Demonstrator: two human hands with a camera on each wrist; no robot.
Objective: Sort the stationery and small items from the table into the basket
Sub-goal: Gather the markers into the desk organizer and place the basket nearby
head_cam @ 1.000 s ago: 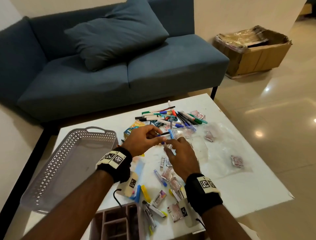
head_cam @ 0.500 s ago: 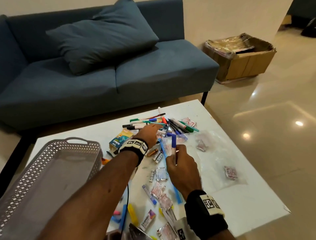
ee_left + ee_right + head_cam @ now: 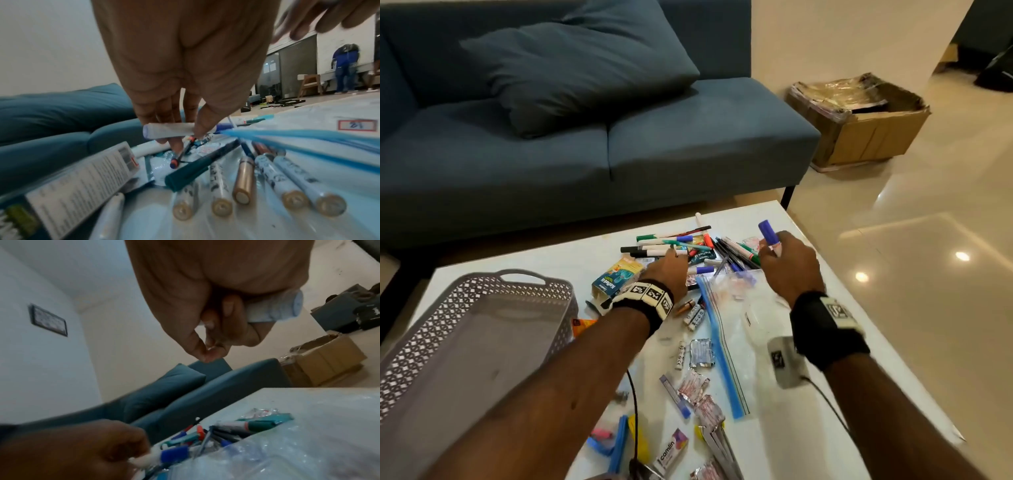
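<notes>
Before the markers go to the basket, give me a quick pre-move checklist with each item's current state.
1. Right hand grips the blue-capped marker: ok.
2. Left hand pinches a white marker at the pen pile: ok.
3. That marker is lifted free of the pile: cannot tell.
4. Basket within view at the left, open side up: ok.
5. Basket holds sorted items: not ok, none visible inside.
6. Zip bag out from under the hands: not ok.

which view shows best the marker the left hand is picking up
The left wrist view: the white marker lies sideways, pinched in the left hand above the pile. The right wrist view shows its blue cap; the head view hides it behind the hand.
</notes>
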